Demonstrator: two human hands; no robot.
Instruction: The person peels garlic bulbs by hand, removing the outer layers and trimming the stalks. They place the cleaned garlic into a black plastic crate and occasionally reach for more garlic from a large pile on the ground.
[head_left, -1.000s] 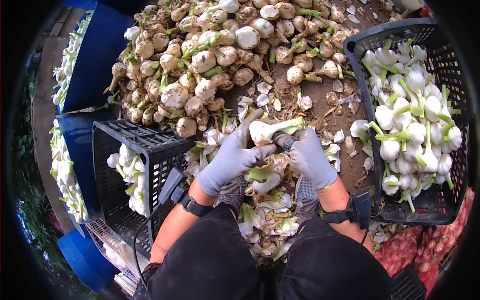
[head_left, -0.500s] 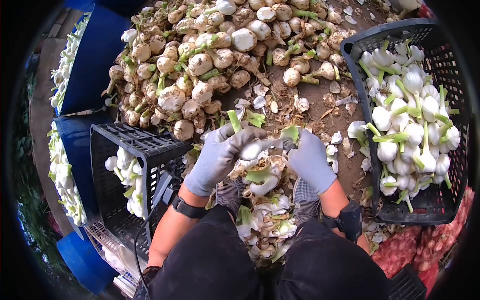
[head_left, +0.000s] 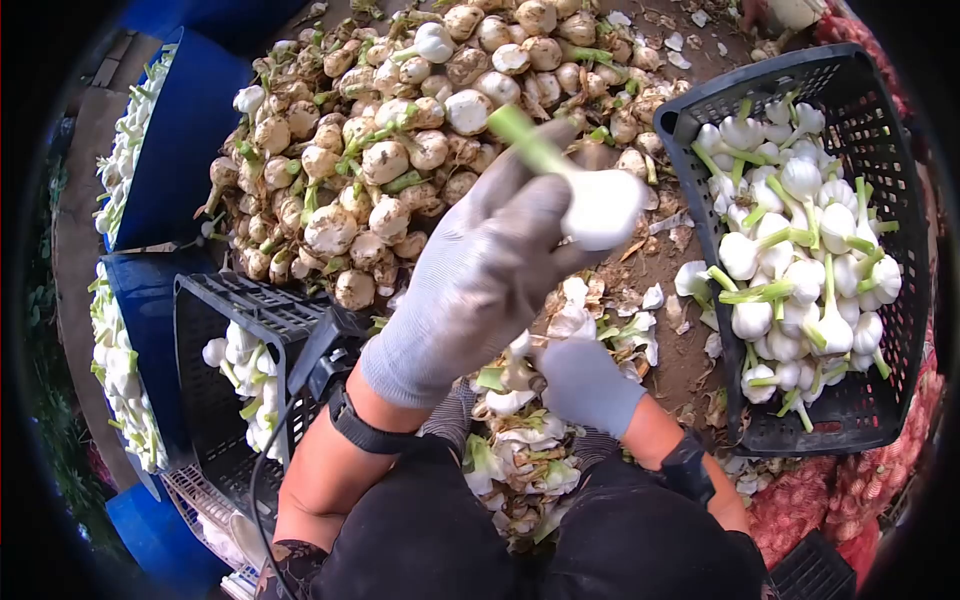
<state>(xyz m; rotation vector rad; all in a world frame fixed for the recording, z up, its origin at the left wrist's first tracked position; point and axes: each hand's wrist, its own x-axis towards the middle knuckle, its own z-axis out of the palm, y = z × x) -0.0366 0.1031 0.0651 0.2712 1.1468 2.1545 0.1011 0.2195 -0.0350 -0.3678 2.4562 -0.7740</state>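
My left hand (head_left: 490,260), in a grey glove, is raised above the ground with its fingers round a clean white garlic bulb (head_left: 604,208) that has a short green stem and is blurred by motion. My right hand (head_left: 590,388), also gloved, is lower, over the peelings (head_left: 530,450) between my feet; its fingers point away and are partly hidden, so what it holds cannot be made out. Beyond the hands lies a heap of soil-stained garlic (head_left: 385,160). At the right, a black crate (head_left: 870,430) holds white bulbs with green stems.
A second black crate (head_left: 240,300) lies tipped at the left with white bulbs inside. Blue containers (head_left: 185,140) of garlic stand along the far left. Red net sacks (head_left: 800,500) are at the lower right, and loose skins (head_left: 680,300) lie on the soil.
My left hand has risen and moved forward and right, carrying the white bulb away from my right hand. My right hand has moved down and left. The view has shifted slightly.
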